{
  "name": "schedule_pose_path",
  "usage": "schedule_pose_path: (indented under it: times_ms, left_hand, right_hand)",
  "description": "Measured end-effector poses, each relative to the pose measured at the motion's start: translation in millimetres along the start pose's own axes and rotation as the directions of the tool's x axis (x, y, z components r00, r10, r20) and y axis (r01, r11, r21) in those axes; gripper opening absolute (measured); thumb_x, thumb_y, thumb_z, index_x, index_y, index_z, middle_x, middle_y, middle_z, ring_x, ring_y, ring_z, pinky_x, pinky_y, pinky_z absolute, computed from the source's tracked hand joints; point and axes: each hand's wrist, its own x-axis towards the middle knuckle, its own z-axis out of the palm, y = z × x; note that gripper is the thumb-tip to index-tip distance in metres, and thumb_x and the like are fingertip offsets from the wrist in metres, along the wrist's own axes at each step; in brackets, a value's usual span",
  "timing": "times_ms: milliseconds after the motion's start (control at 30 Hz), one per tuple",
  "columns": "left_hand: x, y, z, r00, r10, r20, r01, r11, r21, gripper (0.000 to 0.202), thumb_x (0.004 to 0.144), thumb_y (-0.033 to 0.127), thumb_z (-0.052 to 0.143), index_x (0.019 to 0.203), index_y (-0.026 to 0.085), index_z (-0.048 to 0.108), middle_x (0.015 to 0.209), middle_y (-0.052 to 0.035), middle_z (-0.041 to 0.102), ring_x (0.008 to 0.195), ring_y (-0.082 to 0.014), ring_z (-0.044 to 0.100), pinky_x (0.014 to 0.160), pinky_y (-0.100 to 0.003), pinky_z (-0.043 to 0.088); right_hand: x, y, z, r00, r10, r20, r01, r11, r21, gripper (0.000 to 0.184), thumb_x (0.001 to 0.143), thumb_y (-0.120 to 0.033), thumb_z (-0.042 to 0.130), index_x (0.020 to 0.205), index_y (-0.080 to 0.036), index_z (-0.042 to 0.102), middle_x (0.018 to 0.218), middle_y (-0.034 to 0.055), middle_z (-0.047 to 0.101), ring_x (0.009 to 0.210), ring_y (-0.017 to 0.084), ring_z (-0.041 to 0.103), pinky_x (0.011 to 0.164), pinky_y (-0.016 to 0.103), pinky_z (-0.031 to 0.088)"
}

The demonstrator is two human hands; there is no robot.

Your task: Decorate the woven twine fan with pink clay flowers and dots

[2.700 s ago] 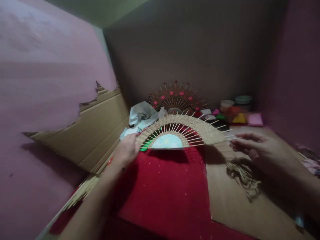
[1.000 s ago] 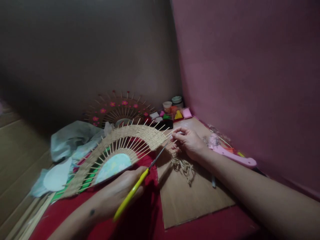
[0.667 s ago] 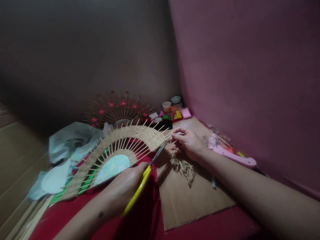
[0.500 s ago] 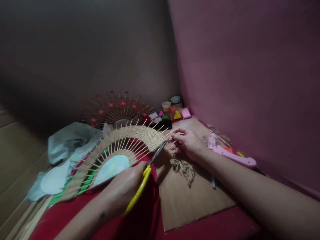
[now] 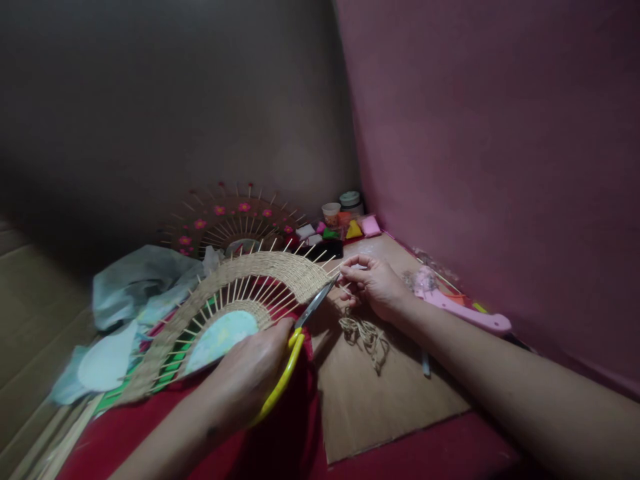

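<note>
A dark grey wall [image 5: 190, 100] and a mauve-pink wall [image 5: 490, 147] meet in the corner ahead of you, dim and shadowed. Below them spreads a red tabletop [image 5: 125, 440], cut off by the lower edge and covered in part by your forearms. A tan sheet of cardboard [image 5: 37, 293] is cropped at the left, and a flat brown board [image 5: 385, 420] lies on the right side.

The woven tan straw fan [image 5: 280, 265], with its pale sticks and light-blue half-disc, lies in front of you; your left wrist hides part of its lower edge. Behind it stands a dark brown half-round piece with pink flowers [image 5: 244, 207], its lower portion blocked from view.

Your left hand [image 5: 263, 357] is wrapped around the yellow-handled metal scissors [image 5: 300, 327]; the finger loops are mostly concealed, and the blades reach up to your other fingertips. Your right hand [image 5: 375, 283] has thumb and forefinger pinched together at the fan's right end; you cannot make out what sits between them.

Left of the fan slumps a crumpled grey-white plastic bag [image 5: 150, 273]. A long pink-handled tool [image 5: 465, 315] rests by the right wall, its head blurred. Tangled tan twine [image 5: 367, 339] lies beneath your right hand. Far back are a lidded jar [image 5: 351, 201], a small paper cup [image 5: 331, 215] and coloured packets [image 5: 354, 230], their labels unreadable.
</note>
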Motion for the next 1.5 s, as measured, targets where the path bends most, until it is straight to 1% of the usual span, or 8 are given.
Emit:
schedule_pose_path:
  times_ms: [167, 300, 433, 600, 733, 933, 1200, 1500]
  left_hand:
    - [1.1, 2.6, 0.2, 1.0, -0.003, 0.031, 0.001, 0.998, 0.062, 0.022, 0.086, 0.038, 0.031, 0.088, 0.022, 0.045, 0.083, -0.0066, 0.065, 0.069, -0.0212, 0.059, 0.059, -0.029, 0.037]
    - [1.1, 4.6, 1.0, 0.997, 0.002, 0.072, -0.012, 0.989, 0.145, 0.017, 0.085, 0.032, 0.031, 0.089, 0.021, 0.042, 0.08, -0.0079, 0.064, 0.066, -0.0218, 0.058, 0.058, -0.03, 0.036]
    - [1.0, 7.4, 0.6, 0.995, 0.0, 0.096, -0.017, 0.985, 0.173, 0.014, 0.081, 0.025, 0.038, 0.094, 0.021, 0.042, 0.084, -0.0091, 0.064, 0.071, -0.0229, 0.061, 0.058, -0.029, 0.036]
    - [1.4, 9.4, 1.9, 0.994, -0.076, 0.079, 0.057, 0.974, 0.221, 0.016, 0.083, 0.025, 0.034, 0.095, 0.02, 0.043, 0.082, -0.0112, 0.066, 0.071, -0.0247, 0.063, 0.056, -0.029, 0.036]
    - [2.5, 7.6, 4.2, 0.994, -0.082, 0.071, 0.061, 0.964, 0.258, 0.015, 0.084, 0.024, 0.032, 0.092, 0.019, 0.043, 0.079, -0.0117, 0.066, 0.067, -0.0243, 0.062, 0.054, -0.029, 0.035]
    - [4.3, 8.5, 1.1, 0.995, 0.012, 0.097, -0.027, 0.987, 0.161, 0.016, 0.086, 0.031, 0.032, 0.088, 0.02, 0.044, 0.085, -0.0105, 0.064, 0.072, -0.0229, 0.061, 0.061, -0.031, 0.038]
    - [2.0, 15.7, -6.3, 0.988, 0.108, 0.111, -0.128, 0.973, 0.191, 0.014, 0.08, 0.028, 0.039, 0.091, 0.021, 0.045, 0.086, -0.0067, 0.064, 0.072, -0.0224, 0.059, 0.061, -0.03, 0.036]
    - [2.9, 22.0, -4.5, 0.995, 0.017, 0.095, -0.047, 0.943, 0.328, 0.012, 0.079, 0.023, 0.037, 0.088, 0.019, 0.045, 0.077, -0.0087, 0.065, 0.068, -0.026, 0.062, 0.054, -0.03, 0.032]
  right_hand:
    - [2.3, 2.9, -1.8, 1.0, -0.022, 0.011, 0.022, 1.0, 0.002, 0.025, 0.064, -0.03, 0.071, 0.075, -0.02, 0.051, 0.057, -0.0018, 0.061, 0.042, 0.012, 0.058, 0.033, 0.019, 0.04]
    - [4.5, 4.2, -3.0, 0.999, -0.039, 0.022, 0.039, 0.999, -0.003, 0.026, 0.063, -0.03, 0.072, 0.074, -0.02, 0.051, 0.057, -0.0008, 0.062, 0.042, 0.011, 0.058, 0.029, 0.015, 0.03]
    - [5.0, 3.3, -3.2, 0.999, -0.04, 0.024, 0.041, 0.999, -0.022, 0.025, 0.063, -0.03, 0.071, 0.073, -0.019, 0.051, 0.057, -0.0007, 0.063, 0.038, 0.008, 0.054, 0.029, 0.014, 0.021]
    - [4.6, 3.0, -3.4, 0.999, -0.04, 0.004, 0.041, 0.998, -0.053, 0.023, 0.064, -0.029, 0.07, 0.073, -0.019, 0.052, 0.058, -0.0012, 0.063, 0.036, 0.005, 0.048, 0.029, 0.013, 0.02]
    - [4.4, 3.8, -3.7, 0.999, -0.053, 0.004, 0.053, 0.996, -0.066, 0.021, 0.066, -0.028, 0.07, 0.072, -0.019, 0.052, 0.058, -0.0014, 0.062, 0.036, 0.005, 0.045, 0.03, 0.014, 0.019]
    - [5.3, 4.3, -4.1, 0.998, -0.067, -0.004, 0.067, 0.994, -0.081, 0.02, 0.066, -0.028, 0.069, 0.071, -0.019, 0.051, 0.057, -0.0011, 0.062, 0.035, 0.004, 0.043, 0.03, 0.015, 0.018]
    - [5.0, 1.9, -2.5, 0.997, -0.076, -0.031, 0.072, 0.991, -0.108, 0.014, 0.069, -0.023, 0.065, 0.071, -0.019, 0.051, 0.056, 0.0002, 0.063, 0.034, 0.004, 0.041, 0.031, 0.016, 0.017]
    - [1.2, -1.7, 1.2, 0.994, -0.1, -0.047, 0.092, 0.984, -0.152, 0.013, 0.069, -0.022, 0.065, 0.069, -0.019, 0.052, 0.053, -0.0005, 0.063, 0.034, 0.004, 0.04, 0.033, 0.017, 0.019]
